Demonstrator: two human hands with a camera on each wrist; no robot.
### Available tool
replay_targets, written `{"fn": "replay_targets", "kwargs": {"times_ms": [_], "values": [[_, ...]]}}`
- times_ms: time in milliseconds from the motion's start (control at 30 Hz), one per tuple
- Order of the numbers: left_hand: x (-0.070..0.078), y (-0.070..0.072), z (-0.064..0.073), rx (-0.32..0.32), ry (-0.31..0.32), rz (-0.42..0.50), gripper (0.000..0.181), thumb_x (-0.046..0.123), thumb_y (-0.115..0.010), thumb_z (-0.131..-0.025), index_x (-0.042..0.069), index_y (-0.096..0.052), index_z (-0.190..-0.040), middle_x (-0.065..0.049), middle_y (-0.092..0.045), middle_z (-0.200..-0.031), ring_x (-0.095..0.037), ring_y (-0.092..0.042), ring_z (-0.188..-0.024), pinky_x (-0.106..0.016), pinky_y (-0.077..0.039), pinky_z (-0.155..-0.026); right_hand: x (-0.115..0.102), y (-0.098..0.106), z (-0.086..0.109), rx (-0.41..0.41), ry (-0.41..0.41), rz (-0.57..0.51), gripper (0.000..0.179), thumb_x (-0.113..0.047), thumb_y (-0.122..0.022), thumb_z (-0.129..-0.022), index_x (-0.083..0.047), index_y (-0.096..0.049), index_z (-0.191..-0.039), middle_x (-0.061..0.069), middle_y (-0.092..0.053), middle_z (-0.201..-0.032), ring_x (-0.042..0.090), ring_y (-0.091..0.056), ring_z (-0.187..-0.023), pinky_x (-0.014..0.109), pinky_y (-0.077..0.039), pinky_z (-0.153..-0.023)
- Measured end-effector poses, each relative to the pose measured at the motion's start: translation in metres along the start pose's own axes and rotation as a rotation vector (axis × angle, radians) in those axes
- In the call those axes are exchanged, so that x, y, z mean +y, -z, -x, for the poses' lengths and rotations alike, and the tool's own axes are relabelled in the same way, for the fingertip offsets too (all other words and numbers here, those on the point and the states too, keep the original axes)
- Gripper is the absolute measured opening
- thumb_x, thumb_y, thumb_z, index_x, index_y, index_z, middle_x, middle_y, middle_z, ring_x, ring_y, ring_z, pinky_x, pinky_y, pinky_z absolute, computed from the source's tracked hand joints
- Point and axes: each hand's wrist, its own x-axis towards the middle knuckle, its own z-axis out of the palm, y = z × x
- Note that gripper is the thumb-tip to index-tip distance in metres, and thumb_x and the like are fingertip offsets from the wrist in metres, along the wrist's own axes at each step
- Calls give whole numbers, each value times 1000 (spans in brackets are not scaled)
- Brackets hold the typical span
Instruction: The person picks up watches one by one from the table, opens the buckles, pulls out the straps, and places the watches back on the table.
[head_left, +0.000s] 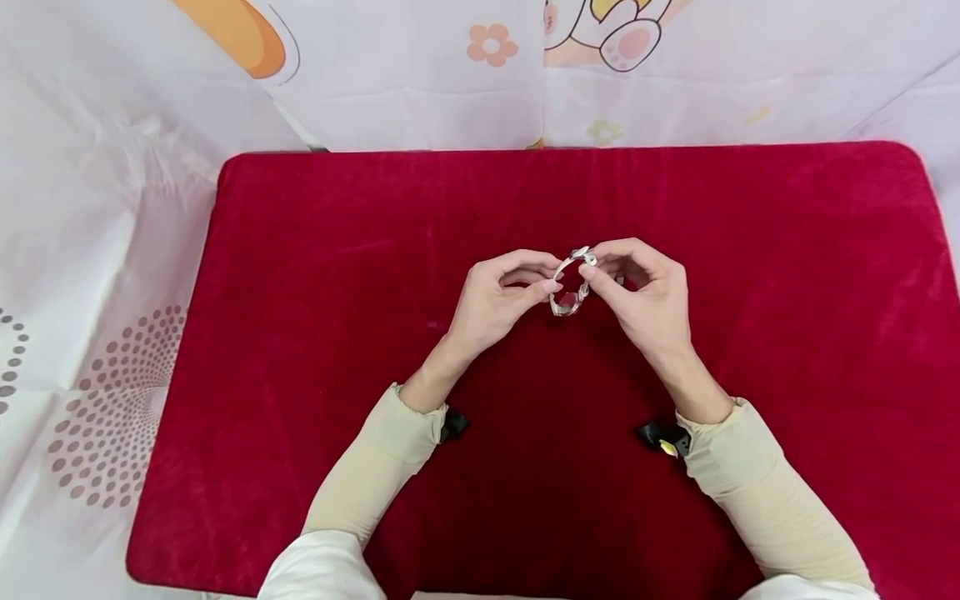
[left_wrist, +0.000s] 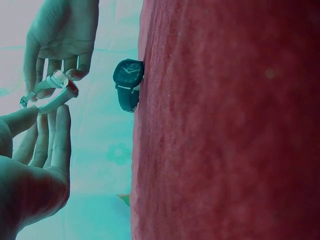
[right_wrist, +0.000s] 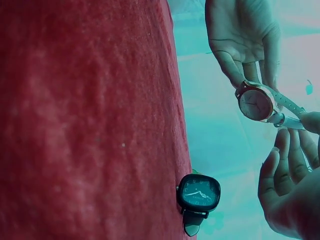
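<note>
Wristwatch held up over the red-covered desk, nearer its far edge than its near one. Left hand and right hand both pinch it at the strap; a black square-faced watch sits on the desk, near the right hand. The held piece is probably light, its pale strap supple, so grip there; its round case looks slippery, the glass over the dial likely scratchable.

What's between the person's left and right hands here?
A pale-strapped watch, gripped by the fingers of both the left hand and the right hand. The head view shows this.
</note>
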Motion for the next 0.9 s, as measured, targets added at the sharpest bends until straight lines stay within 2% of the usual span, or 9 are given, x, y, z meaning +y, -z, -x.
{"fn": "replay_targets", "kwargs": {"times_ms": [133, 233, 367, 700, 900], "values": [[1, -1, -2, -18, -9, -24, 24, -3, -72, -88, -2, -70, -112, -13, -71, -101, -20, -69, -88, -36, -61, -76, 10, 6, -1, 2, 2, 0, 15, 13, -72, -82, 14, -67, -96, 2, -70, -86, 14, -63, -73, 21, -50, -62], [2, -1, -2, -20, 10, -11, 24, -5, -70, -89, -4, -69, -113, -18, -69, -103, -22, -68, -88, -37, -62, -77, 19, 9, -1, 6, -2, -6, 16, 13, -73, -82, 12, -68, -97, 4, -71, -88, 16, -64, -74, 22, -52, -64], [2, -1, -1, -26, 46, 38, 25, -9, -66, -90, -7, -65, -115, -27, -67, -103, -32, -68, -89, -40, -61, -78, 25, 11, -1, 12, -4, -19, 16, 10, -74, -83, 10, -69, -98, 6, -71, -89, 18, -66, -75, 22, -55, -66], [1, 5, -1, -6, 47, 56, 23, -9, -63, -92, -8, -64, -115, -28, -63, -101, -42, -66, -89, -38, -62, -77, 24, 8, -5, 26, -103, -106, 17, 9, -75, -83, 11, -66, -97, 6, -69, -84, 15, -65, -70, 18, -55, -64], [1, 10, -2, -2, 37, 57, 23, -10, -63, -92, -11, -62, -115, -34, -61, -103, -50, -64, -91, -39, -62, -76, 25, 9, -7, 5, -129, -131, 16, 9, -74, -83, 6, -67, -97, 5, -68, -83, 16, -65, -68, 17, -55, -63]]}}
